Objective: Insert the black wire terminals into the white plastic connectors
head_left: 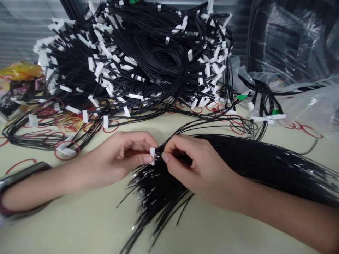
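My left hand [120, 155] is closed in a pinch on a small white connector [152, 155]. My right hand [194, 165] is pinched on thin black wires [158, 156] whose ends meet that connector. Both hands hover over a fanned bundle of loose black wires [238, 158] lying on the pale table [79, 225], their metal-tipped ends [144, 183] pointing toward me.
A big heap of black wires with white connectors [137, 60] fills the back of the table. Red rubber bands [66, 150] lie scattered at left and right. Clear plastic bags [291, 53] sit at the back right, yellow packaging [19, 70] at the far left.
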A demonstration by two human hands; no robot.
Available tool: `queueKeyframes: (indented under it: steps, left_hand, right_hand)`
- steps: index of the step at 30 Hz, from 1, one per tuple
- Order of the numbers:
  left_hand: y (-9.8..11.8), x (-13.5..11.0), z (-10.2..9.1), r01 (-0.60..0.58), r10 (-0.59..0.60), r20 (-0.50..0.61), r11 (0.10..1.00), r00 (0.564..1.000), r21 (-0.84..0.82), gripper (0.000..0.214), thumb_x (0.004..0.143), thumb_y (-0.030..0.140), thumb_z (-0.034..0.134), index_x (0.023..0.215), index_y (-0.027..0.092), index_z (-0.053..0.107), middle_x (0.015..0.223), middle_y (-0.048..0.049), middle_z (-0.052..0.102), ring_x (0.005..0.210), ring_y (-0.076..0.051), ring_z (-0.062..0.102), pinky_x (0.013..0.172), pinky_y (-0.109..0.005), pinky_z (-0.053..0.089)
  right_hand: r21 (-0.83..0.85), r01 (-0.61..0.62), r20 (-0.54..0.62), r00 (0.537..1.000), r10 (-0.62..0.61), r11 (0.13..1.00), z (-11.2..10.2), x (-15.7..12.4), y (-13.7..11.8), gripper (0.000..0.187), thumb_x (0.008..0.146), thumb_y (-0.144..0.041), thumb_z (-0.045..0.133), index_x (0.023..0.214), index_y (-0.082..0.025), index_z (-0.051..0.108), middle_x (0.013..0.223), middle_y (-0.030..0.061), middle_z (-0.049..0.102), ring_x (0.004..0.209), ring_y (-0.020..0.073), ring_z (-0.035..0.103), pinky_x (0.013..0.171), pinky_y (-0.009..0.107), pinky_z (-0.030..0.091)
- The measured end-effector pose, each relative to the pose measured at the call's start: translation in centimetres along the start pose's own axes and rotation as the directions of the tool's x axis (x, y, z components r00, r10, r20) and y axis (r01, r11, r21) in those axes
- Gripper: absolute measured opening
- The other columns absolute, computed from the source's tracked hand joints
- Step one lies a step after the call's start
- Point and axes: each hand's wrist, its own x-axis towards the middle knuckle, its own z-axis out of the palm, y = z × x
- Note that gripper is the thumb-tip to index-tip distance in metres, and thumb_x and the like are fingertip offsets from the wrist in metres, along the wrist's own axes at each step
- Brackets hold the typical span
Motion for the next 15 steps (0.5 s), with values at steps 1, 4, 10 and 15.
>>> queueKeyframes:
  steps: [1,4,10,15]
  left_hand:
    - [0.06,0.04,0.02,0.003,-0.003,-0.003,1.000,1.000,0.002,0.010,0.090,0.019,0.057,0.086,0.015,0.065,0.073,-0.0022,0.068,0.067,-0.014,0.060,0.058,-0.021,0.045]
    - [0.17,0.05,0.07,0.007,-0.008,-0.022,1.000,1.000,-0.007,0.010,0.089,0.018,0.058,0.085,0.015,0.066,0.072,-0.0013,0.067,0.067,-0.013,0.059,0.058,-0.020,0.045]
    - [-0.08,0.00,-0.03,0.060,-0.063,-0.048,0.996,0.997,-0.066,0.007,0.085,0.020,0.064,0.086,0.016,0.069,0.072,0.0001,0.068,0.067,-0.012,0.059,0.058,-0.017,0.044]
    - [-0.04,-0.19,0.02,0.081,-0.086,-0.050,0.992,0.995,-0.096,0.008,0.085,0.021,0.064,0.087,0.016,0.069,0.074,0.0000,0.069,0.070,-0.011,0.060,0.062,-0.017,0.045]
  right_hand:
    - [0.006,-0.009,0.004,1.000,0.009,1.000,-0.06,0.02,0.02,0.015,0.088,-0.013,0.056,0.073,-0.017,0.055,0.064,-0.0068,0.051,0.055,0.0052,0.043,0.056,0.021,0.034]
    - [0.018,0.001,0.035,0.999,-0.002,1.000,-0.24,0.07,0.18,0.014,0.086,-0.012,0.059,0.073,-0.016,0.056,0.062,-0.0078,0.049,0.054,0.0044,0.041,0.055,0.020,0.034]
    - [-0.006,0.013,-0.028,1.000,-0.013,1.000,-0.06,0.13,0.38,0.015,0.090,-0.014,0.059,0.075,-0.016,0.060,0.066,-0.0058,0.056,0.057,0.0048,0.047,0.054,0.019,0.034]
    - [-0.014,-0.015,-0.051,0.999,0.014,1.000,0.20,-0.18,0.67,0.014,0.088,-0.014,0.059,0.075,-0.015,0.062,0.067,-0.0051,0.058,0.058,0.0052,0.050,0.055,0.019,0.036]
